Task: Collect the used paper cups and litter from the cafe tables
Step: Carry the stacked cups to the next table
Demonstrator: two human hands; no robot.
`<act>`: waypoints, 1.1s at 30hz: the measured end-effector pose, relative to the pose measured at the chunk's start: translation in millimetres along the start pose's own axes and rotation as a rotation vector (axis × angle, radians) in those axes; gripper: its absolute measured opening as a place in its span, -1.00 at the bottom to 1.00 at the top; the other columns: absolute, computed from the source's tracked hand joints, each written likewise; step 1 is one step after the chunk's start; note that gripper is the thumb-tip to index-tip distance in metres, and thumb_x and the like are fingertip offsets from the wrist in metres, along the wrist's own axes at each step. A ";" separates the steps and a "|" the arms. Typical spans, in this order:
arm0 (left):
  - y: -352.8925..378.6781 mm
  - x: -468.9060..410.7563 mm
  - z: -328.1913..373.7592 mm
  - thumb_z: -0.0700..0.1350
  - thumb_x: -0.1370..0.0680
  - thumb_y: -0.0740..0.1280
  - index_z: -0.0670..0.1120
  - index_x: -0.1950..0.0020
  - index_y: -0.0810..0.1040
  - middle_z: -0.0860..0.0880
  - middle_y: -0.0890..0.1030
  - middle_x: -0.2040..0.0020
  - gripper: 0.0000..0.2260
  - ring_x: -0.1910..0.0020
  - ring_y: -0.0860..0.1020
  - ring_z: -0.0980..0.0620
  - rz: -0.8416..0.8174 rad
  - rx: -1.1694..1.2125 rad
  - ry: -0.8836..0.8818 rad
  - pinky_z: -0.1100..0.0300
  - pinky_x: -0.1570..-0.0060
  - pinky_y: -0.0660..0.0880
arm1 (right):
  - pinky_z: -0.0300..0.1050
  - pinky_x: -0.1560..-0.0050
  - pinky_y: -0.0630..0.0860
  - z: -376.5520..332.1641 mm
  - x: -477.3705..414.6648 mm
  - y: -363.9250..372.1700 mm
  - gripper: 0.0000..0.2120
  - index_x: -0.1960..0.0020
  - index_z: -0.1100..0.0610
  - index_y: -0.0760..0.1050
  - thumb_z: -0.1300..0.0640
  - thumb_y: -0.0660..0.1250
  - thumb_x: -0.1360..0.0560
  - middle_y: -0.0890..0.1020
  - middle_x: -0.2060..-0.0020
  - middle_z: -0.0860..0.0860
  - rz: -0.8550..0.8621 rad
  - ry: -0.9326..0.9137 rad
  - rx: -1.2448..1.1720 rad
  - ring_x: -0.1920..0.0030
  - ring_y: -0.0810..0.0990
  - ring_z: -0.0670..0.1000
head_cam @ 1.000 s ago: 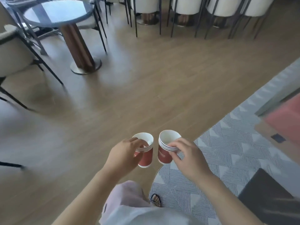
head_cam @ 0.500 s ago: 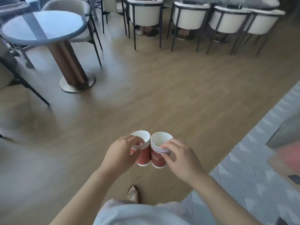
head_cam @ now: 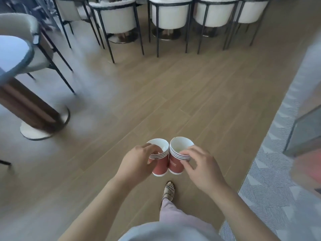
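Note:
Two red paper cups with white striped rims are carried side by side above the wooden floor, touching each other. My left hand (head_cam: 137, 162) grips the left cup (head_cam: 160, 166) round its rim and side. My right hand (head_cam: 203, 168) pinches the rim of the right cup (head_cam: 175, 165), which bears white lettering. Both cups look empty inside, their white insides facing up. My foot in a woven sandal (head_cam: 168, 190) steps forward just below the cups.
A round blue-topped table (head_cam: 12, 54) on a brown pedestal with a metal base (head_cam: 38, 129) stands at the left. White chairs with black legs (head_cam: 171, 14) line the far side. A patterned grey rug (head_cam: 274, 180) lies at the right, beside a glass panel (head_cam: 302, 134).
I have walked forward off the rug onto the wooden floor. The chairs and the round table came nearer. The two cups drew together until they touch; both hands keep their hold.

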State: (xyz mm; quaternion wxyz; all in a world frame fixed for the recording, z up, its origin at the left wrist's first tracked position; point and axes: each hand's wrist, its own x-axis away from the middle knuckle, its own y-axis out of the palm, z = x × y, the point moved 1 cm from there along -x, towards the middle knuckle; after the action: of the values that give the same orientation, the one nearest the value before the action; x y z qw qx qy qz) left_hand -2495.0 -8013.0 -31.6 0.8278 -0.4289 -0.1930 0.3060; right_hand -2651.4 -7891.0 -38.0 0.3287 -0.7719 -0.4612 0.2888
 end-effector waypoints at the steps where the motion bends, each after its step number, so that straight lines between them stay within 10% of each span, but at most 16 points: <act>1: -3.6 -28.9 2.6 -0.20 -0.43 0.30 0.07 -0.07 0.56 0.16 0.61 -0.04 -0.73 0.01 0.56 0.08 -0.010 -0.013 0.007 0.15 0.10 0.51 | -0.25 0.10 0.39 9.5 -22.8 -4.5 -0.84 0.07 0.07 0.57 0.25 0.41 -0.39 0.59 0.15 -0.06 0.007 0.010 -0.001 0.08 0.53 0.01; 33: -90.4 -785.3 -9.3 -0.17 -0.42 0.34 0.09 -0.07 0.57 0.14 0.62 0.00 -0.73 0.03 0.56 0.03 -0.104 -0.134 0.333 0.16 0.19 0.51 | -0.30 0.05 0.33 236.1 -682.2 -85.7 -0.82 0.07 0.08 0.57 0.27 0.42 -0.36 0.59 0.18 -0.04 0.200 0.159 0.101 0.09 0.48 -0.05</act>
State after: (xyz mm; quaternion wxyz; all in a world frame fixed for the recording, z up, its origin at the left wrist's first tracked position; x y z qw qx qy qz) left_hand -3038.5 -8586.6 -6.7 0.8327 -0.5170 -0.0951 0.1740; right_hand -3151.1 -8418.7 -20.1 0.3722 -0.8170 -0.3395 0.2807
